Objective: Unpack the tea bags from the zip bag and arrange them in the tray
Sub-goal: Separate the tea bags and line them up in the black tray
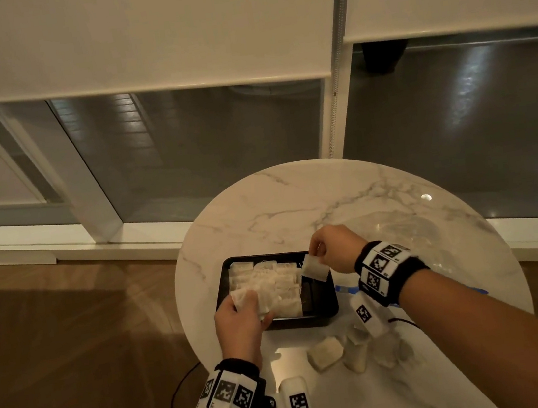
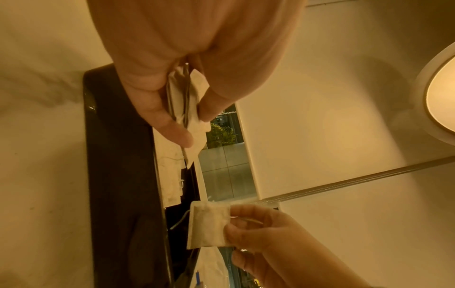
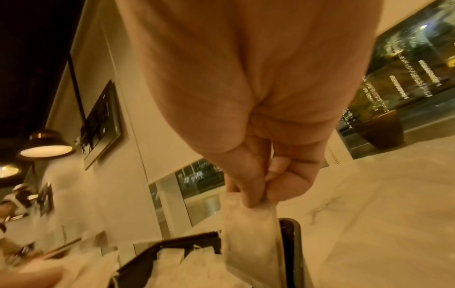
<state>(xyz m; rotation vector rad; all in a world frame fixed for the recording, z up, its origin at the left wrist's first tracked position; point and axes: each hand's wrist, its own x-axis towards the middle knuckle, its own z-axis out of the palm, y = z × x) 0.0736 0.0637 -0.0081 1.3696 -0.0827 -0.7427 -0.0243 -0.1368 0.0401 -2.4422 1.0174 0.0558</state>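
A black tray (image 1: pixel 324 313) sits on a round marble table, its left part filled with white tea bags (image 1: pixel 276 280). My left hand (image 1: pixel 254 309) grips a small bunch of tea bags (image 2: pixel 179 101) over the tray's near left corner. Over the tray's far right corner, my right hand (image 1: pixel 318 254) pinches one tea bag (image 1: pixel 314 268) by its top edge, and the bag hangs free. The left wrist view shows that bag (image 2: pixel 209 224) beside the tray (image 2: pixel 118 175). The clear zip bag (image 1: pixel 413 232) with a blue strip lies right of the tray, partly under my right forearm.
Several loose tea bags (image 1: pixel 327 354) lie on the table (image 1: pixel 261 205) in front of the tray. A black cable (image 1: pixel 179 389) hangs off the table's left edge over the wooden floor. Windows with lowered blinds stand behind the table.
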